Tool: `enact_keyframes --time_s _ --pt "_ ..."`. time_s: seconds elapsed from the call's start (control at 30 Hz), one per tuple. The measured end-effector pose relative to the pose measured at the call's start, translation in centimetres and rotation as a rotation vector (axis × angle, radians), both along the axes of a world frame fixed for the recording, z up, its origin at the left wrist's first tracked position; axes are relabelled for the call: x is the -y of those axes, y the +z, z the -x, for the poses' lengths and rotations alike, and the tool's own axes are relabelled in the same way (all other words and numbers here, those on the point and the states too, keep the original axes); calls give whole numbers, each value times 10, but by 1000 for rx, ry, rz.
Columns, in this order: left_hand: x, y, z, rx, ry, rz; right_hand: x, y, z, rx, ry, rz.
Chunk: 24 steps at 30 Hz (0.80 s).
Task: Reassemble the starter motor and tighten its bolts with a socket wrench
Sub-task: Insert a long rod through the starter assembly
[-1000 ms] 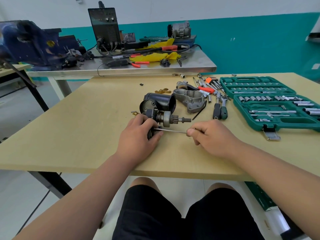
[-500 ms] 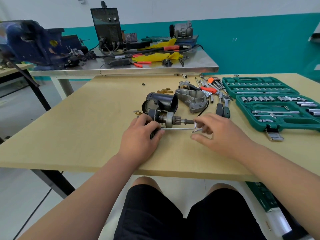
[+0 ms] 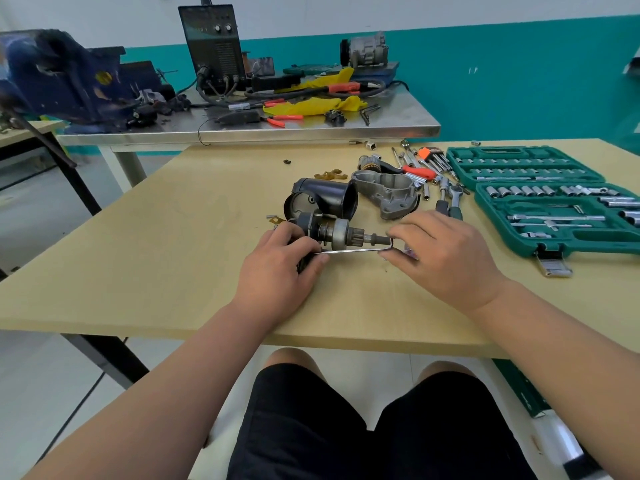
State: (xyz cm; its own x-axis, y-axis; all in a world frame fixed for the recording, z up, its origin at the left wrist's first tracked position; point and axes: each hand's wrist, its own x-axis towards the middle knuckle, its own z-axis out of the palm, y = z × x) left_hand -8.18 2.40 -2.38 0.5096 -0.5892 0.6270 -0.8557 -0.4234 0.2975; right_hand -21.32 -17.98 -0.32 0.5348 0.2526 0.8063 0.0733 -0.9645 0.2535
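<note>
Head cam, only view: L hand (image 3: 277, 275) is gripping the motor core (image 3: 332, 232) by its dark back end, fingers curled round it, holding it on its side on the table (image 3: 138, 254) w/ the gear shaft pointing toward the R hand (image 3: 446, 258). R hand is pinching the bent end of a thin L-shaped rod (image 3: 353, 251) btwn thumb and index, other fingers loosely curled. The rod is running flat from that pinch straight across to the L fingertips, just in front of the core and roughly parallel to it. Can't tell if its far tip is seated in anything, since the L fingers are covering it.

Just beyond the L grip the black can (image 3: 325, 199) is lying on its side, open mouth facing right, touching or nearly touching the core. Beyond the R grip the grey cover (image 3: 388, 192) is sitting next to the can. A ratchet (image 3: 456, 194) and loose sockets are lying behind the R knuckles, apart from the hand. Out to the right of the R hand the green socket case (image 3: 554, 216) is lying open. A small brass bit (image 3: 329, 175) is sitting past the can.

Way beyond both hands a steel bench (image 3: 311, 129) is carrying a blue vise (image 3: 59, 77), a black box w/ knobs (image 3: 214, 46) and cables.
</note>
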Motion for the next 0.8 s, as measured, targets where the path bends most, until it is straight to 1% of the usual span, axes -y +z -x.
enact_keyframes --time_s 0.13,0.27,0.5,0.57,0.7,0.8 --pt "-1 0 0 12 -4 -7 1 3 -2 16 6 0" --pt "0 -1 0 11 19 -9 4 -3 0 -63 11 70" --pt "0 1 1 -14 29 -6 4 -10 -1 -172 39 66" --pt "-1 1 1 -25 22 -12 4 -9 -3 -216 60 19" --pt "-1 2 0 -55 24 -8 0 -6 -4 -368 111 -164" --pt "-1 2 0 -47 30 -21 -1 -7 -5 -548 39 -330"
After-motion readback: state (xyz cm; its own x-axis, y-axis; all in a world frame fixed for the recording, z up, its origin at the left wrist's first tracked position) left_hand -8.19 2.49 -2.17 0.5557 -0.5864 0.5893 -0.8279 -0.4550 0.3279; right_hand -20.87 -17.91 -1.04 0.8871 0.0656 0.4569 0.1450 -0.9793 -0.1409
